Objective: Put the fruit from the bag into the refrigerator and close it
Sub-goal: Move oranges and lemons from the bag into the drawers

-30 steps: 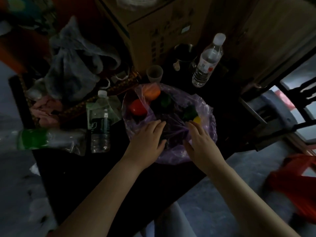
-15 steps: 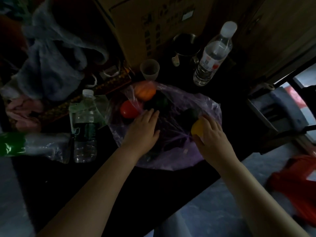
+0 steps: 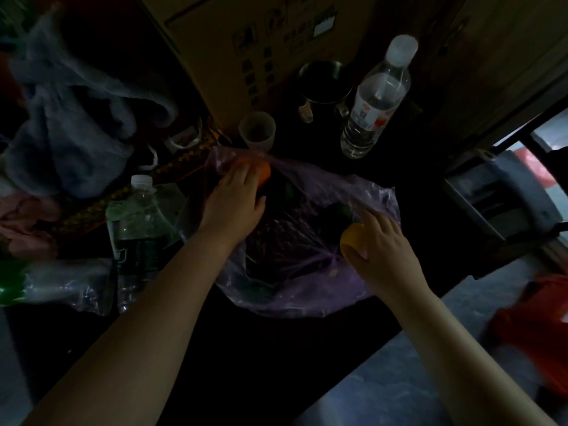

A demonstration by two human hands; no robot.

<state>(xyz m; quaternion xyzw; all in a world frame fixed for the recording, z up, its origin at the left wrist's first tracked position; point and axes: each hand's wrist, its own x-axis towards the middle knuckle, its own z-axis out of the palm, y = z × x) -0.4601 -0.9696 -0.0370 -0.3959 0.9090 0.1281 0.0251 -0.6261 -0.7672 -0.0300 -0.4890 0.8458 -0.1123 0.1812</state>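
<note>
1. We are looking down on a dark tabletop point(image 3: 276, 364) where a thin purple bag point(image 3: 307, 272) is lying open, with both of our bare hands working at it.
2. Our right hand point(image 3: 381, 250) is curling round a yellow fruit point(image 3: 352, 238) at the right side of the bag; its fingers point(image 3: 376, 218) are wrapping over the top of the fruit while the thumb is pressing against its near side, so the fruit is sitting in a closed grasp.
3. Just beyond those fingers a dark green fruit point(image 3: 338, 210) is lying inside the bag, touching or nearly touching the yellow one; we cannot tell which in this dim light.
4. Our left hand point(image 3: 233, 201) is reaching into the far left corner of the bag, its fingers point(image 3: 242, 175) lying close together over an orange fruit point(image 3: 263, 173); whether they are actually gripping it we cannot tell, since the hand is covering most of it.
5. Just right of the left fingers another green fruit point(image 3: 287, 189) is showing faintly through the plastic.
6. Beyond the left fingertips a small translucent cup point(image 3: 256, 130) is standing upright, just past the bag's edge, in front of a cardboard box point(image 3: 246, 41).
7. Farther off, beyond the right fingers, a metal mug point(image 3: 322, 87) and a clear water bottle point(image 3: 376, 99) are standing side by side.
8. Left of the left wrist a second water bottle point(image 3: 138, 229) is standing near the bag.
</note>
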